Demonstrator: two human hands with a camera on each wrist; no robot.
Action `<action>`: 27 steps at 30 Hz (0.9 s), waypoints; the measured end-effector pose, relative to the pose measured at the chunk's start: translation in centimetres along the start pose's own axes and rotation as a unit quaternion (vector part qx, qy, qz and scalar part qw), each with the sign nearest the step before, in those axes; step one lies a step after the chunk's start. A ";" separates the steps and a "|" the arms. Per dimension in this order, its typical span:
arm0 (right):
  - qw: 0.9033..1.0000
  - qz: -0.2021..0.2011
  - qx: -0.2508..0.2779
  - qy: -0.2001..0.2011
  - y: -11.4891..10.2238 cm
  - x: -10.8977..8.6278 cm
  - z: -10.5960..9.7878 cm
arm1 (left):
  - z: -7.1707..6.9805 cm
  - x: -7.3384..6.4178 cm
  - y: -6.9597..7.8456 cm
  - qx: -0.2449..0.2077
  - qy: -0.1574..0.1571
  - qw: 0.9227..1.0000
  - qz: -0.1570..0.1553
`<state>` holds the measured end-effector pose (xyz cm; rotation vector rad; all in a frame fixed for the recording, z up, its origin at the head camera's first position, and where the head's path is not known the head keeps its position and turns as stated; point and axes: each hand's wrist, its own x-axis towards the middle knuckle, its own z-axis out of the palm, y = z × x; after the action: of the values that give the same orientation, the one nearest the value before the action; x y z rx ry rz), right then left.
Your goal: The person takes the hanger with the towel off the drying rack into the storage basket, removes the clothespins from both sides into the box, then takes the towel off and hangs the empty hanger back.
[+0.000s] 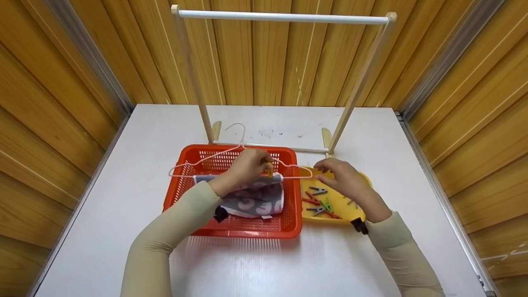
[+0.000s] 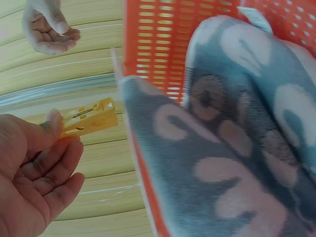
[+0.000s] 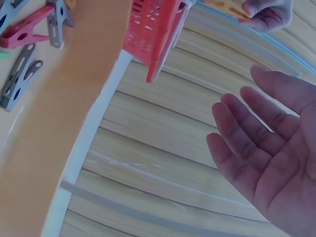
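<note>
While panelling (image 1: 268,62) rises behind, the table (image 1: 264,264) seems smudged.

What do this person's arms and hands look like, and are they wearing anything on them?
Both the left hand and right hand are bare, without gloves. The left sleeve and right sleeve are long, pale beige and plain, with no visible markings or cables. A small black piece shows at each cuff.
</note>
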<state>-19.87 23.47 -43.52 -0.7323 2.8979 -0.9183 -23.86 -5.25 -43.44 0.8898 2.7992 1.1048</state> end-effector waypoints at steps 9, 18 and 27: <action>0.996 -0.036 0.053 0.065 -2.2 0.8 0.9 | -1.1 -0.5 1.7 -0.045 0.018 0.998 0.040; 0.991 -0.071 0.064 0.095 -3.8 1.9 1.5 | -1.0 -0.5 2.8 -0.098 0.020 0.993 0.066; 0.982 -0.124 0.056 0.130 -4.3 2.7 1.7 | -0.3 -0.2 3.3 -0.114 0.036 0.989 0.086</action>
<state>-20.14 18.28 -42.26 -1.0565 2.9841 -1.2833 -22.10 -3.51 -41.18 1.1023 2.6181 1.4723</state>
